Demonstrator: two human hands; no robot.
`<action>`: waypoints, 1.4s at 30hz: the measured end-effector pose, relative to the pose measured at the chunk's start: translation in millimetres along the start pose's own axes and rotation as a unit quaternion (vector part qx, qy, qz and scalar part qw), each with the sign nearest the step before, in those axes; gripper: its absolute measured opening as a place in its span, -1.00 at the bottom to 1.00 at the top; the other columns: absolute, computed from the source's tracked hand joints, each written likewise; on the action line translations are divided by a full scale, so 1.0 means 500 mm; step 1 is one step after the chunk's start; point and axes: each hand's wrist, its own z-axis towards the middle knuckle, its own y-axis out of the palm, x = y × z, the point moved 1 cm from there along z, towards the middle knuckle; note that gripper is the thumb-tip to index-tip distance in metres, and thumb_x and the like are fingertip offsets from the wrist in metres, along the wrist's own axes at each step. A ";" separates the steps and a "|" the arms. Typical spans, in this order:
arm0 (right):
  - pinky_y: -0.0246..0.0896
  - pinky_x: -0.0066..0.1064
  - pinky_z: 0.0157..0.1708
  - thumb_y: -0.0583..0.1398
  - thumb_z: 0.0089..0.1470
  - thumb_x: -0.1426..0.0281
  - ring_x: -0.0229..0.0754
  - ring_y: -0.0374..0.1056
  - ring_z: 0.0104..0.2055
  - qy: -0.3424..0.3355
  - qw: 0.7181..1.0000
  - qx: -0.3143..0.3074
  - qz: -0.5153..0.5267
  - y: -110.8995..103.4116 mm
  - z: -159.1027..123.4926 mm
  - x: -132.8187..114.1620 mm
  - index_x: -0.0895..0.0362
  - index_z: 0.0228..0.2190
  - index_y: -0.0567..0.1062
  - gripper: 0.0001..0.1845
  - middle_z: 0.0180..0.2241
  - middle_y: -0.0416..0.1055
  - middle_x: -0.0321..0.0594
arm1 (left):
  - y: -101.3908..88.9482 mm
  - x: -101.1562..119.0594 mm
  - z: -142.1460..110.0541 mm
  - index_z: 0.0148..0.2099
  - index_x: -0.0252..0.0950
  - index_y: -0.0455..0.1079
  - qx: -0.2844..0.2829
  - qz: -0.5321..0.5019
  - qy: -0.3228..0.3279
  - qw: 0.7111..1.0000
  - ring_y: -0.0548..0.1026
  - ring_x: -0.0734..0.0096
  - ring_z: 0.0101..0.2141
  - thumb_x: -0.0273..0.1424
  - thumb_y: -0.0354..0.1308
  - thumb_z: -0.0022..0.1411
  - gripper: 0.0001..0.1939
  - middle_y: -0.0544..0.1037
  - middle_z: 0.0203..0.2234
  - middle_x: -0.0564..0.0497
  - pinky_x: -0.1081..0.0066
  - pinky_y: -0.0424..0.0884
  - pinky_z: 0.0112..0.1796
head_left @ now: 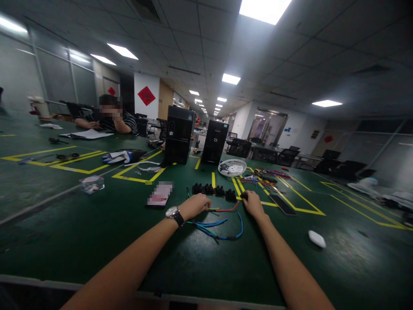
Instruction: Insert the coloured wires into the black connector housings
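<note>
Row of black blocks [220, 192], landmark. Red wire [228, 210]: on my side of the row, its end at my left hand [194, 206]. Right hand [253, 204]: off the row's right end, fingertips at a dark piece [244, 195]. I cannot tell whether either grip is closed. Wire presumably light, springy; best pinched mid-length.

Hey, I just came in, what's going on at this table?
Someone's working with wires. The left hand is at the red wire; the right hand is by the row of black parts. Blue wires lie nearer the wearer. Across the table, another person sits by some papers.
</note>
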 end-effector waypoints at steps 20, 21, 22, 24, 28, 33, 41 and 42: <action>0.07 -0.16 0.11 0.20 0.07 0.40 -0.04 0.16 0.13 -0.311 0.893 0.057 0.320 -0.099 -0.130 -0.323 0.08 -0.07 0.39 -0.66 0.07 0.25 -0.07 | -0.009 0.026 0.040 -0.11 -0.36 0.29 0.191 -0.727 -0.200 0.629 0.48 0.38 -0.54 -0.24 -0.04 0.31 -0.72 0.47 -0.45 -0.07 0.32 0.45 -0.48; 0.07 -0.16 0.10 0.19 0.08 0.40 -0.04 0.16 0.13 -0.305 0.897 0.061 0.314 -0.102 -0.134 -0.323 0.09 -0.09 0.40 -0.69 0.06 0.25 -0.06 | -0.016 0.019 0.038 -0.11 -0.35 0.28 0.217 -0.727 -0.214 0.615 0.48 0.37 -0.55 -0.27 -0.05 0.31 -0.75 0.47 -0.45 -0.07 0.30 0.46 -0.49; 0.10 -0.17 0.07 0.18 0.10 0.39 -0.04 0.20 0.08 -0.299 0.903 0.051 0.303 -0.104 -0.136 -0.321 0.10 -0.13 0.41 -0.74 0.00 0.30 -0.06 | -0.024 0.011 0.037 -0.10 -0.34 0.26 0.241 -0.726 -0.232 0.601 0.49 0.36 -0.55 -0.28 -0.05 0.32 -0.76 0.47 -0.45 -0.07 0.28 0.46 -0.50; 0.19 -0.25 -0.06 0.18 0.11 0.34 -0.08 0.31 -0.08 -0.315 0.913 -0.028 0.259 -0.102 -0.139 -0.314 0.10 -0.22 0.45 -0.83 -0.18 0.39 -0.13 | -0.039 -0.005 0.033 -0.08 -0.31 0.23 0.280 -0.725 -0.259 0.574 0.51 0.33 -0.55 -0.28 -0.06 0.32 -0.77 0.47 -0.45 -0.06 0.25 0.47 -0.50; 0.19 -0.39 -0.22 0.27 0.04 0.22 -0.14 0.35 -0.21 -0.388 0.887 -0.206 0.140 -0.090 -0.154 -0.313 0.10 -0.21 0.48 -0.71 -0.27 0.42 -0.20 | -0.050 -0.027 0.028 -0.12 -0.30 0.19 0.300 -0.765 -0.267 0.503 0.54 0.26 -0.50 -0.29 -0.13 0.34 -0.80 0.47 -0.41 -0.09 0.10 0.49 -0.42; 0.13 -0.43 -0.21 0.21 0.09 0.33 -0.16 0.35 -0.18 -0.410 0.885 -0.208 0.070 -0.095 -0.169 -0.330 0.09 -0.22 0.51 -0.81 -0.21 0.42 -0.17 | -0.051 -0.023 0.032 -0.17 -0.28 0.22 0.330 -0.766 -0.240 0.497 0.55 0.24 -0.49 -0.42 -0.10 0.26 -0.87 0.47 -0.45 -0.05 0.13 0.47 -0.41; 0.13 -0.41 -0.25 0.13 0.09 0.38 -0.19 0.38 -0.32 -0.368 0.910 -0.158 0.108 -0.113 -0.163 -0.332 0.12 -0.33 0.51 -0.84 -0.39 0.50 -0.20 | -0.056 -0.005 0.034 -0.16 -0.30 0.24 0.305 -0.788 -0.195 0.498 0.50 0.31 -0.54 -0.39 -0.09 0.19 -0.82 0.55 -0.42 -0.12 0.34 0.40 -0.48; 0.15 -0.41 -0.26 0.12 0.10 0.38 -0.20 0.39 -0.33 -0.347 0.912 -0.154 0.156 -0.114 -0.158 -0.329 0.13 -0.35 0.50 -0.84 -0.42 0.49 -0.22 | -0.055 -0.003 0.034 -0.15 -0.30 0.24 0.301 -0.783 -0.197 0.507 0.49 0.32 -0.56 -0.39 -0.10 0.19 -0.80 0.55 -0.42 -0.13 0.36 0.38 -0.50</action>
